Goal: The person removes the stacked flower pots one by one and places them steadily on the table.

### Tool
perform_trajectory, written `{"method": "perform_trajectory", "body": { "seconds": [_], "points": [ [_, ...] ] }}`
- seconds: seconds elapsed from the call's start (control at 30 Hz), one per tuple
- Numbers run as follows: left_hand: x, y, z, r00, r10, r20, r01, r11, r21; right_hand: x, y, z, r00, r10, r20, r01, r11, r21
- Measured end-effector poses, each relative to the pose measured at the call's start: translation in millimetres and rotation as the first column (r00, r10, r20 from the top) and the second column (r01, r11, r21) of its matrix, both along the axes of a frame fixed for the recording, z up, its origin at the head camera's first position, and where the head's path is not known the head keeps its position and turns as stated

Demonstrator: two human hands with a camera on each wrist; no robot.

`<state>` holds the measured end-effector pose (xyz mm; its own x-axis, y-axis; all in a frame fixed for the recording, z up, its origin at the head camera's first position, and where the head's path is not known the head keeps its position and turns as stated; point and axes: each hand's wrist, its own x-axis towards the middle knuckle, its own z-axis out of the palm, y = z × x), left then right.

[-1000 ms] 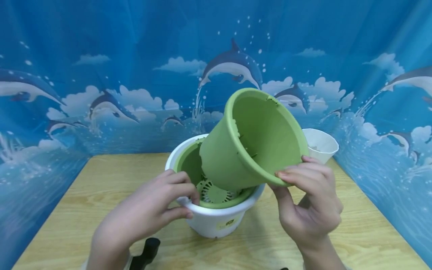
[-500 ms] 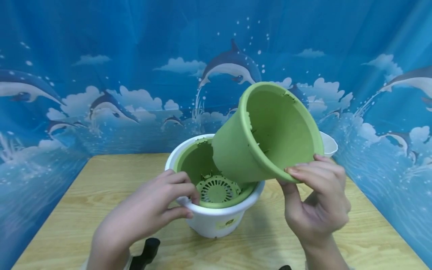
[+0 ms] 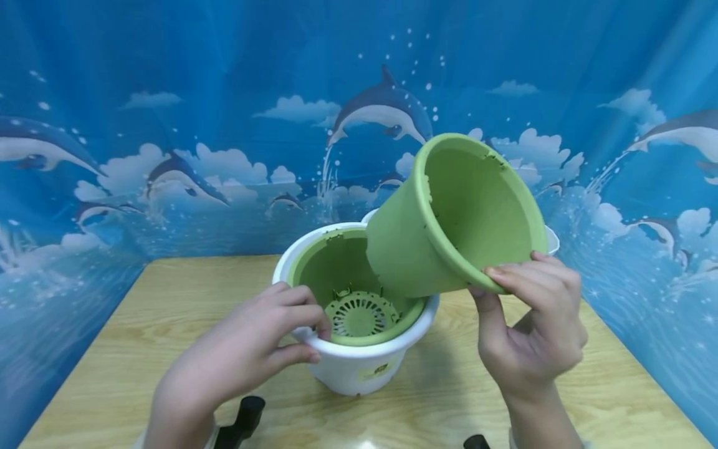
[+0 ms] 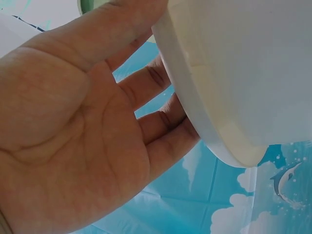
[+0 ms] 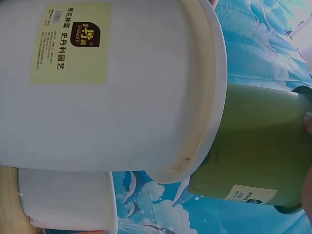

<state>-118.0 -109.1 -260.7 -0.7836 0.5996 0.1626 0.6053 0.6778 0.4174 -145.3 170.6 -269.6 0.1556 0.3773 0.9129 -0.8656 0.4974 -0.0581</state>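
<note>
Across the full width, a blue backdrop [image 3: 224,125] is printed with leaping dolphins and clouds, and before it a wood-grain surface [image 3: 179,293] is seen. At far left, a black fitting [image 3: 244,421] is partly covered by the forearm. The near-left rim of an upright white flowerpot [image 3: 336,371] is held by the left hand [image 3: 263,337], its grip closed to a pinch, with the thumb set against the outside and the fingers bent over the rim. Within the white flowerpot, which is placed on the surface, a nested green flowerpot [image 3: 336,265] is seated, its slotted base [image 3: 359,318] exposed and edged with short prongs. On the outer wall, a pale yellow label [image 5: 70,44] is borne, marked STANLEY. To the right, a tilted green flowerpot [image 3: 409,243] is held aloft, its mouth turned up and rightward; whether it is touched by the pots below cannot be determined. Its lower-right rim is pinched by the right hand [image 3: 546,324], the grip closed with thumb beneath and fingers above. Behind it, a white container [image 3: 552,241] is largely hidden. At the lower edge, a black knob [image 3: 477,442] is partly shown.
</note>
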Motion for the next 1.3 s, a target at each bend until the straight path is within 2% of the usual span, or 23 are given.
{"method": "perform_trajectory", "body": {
  "seconds": [0.8,1.3],
  "points": [
    [0.7,-1.5,-0.8,1.0,0.006,-0.011,-0.006,1.0,0.001,-3.3,4.7,0.6,0.998,-0.028,0.052,0.029,0.999,-0.028],
    [1.0,-0.3,-0.2,1.0,0.014,0.007,-0.014,1.0,0.002,-1.5,9.1,3.0,0.995,-0.052,0.086,0.057,0.997,-0.056]
  ]
}}
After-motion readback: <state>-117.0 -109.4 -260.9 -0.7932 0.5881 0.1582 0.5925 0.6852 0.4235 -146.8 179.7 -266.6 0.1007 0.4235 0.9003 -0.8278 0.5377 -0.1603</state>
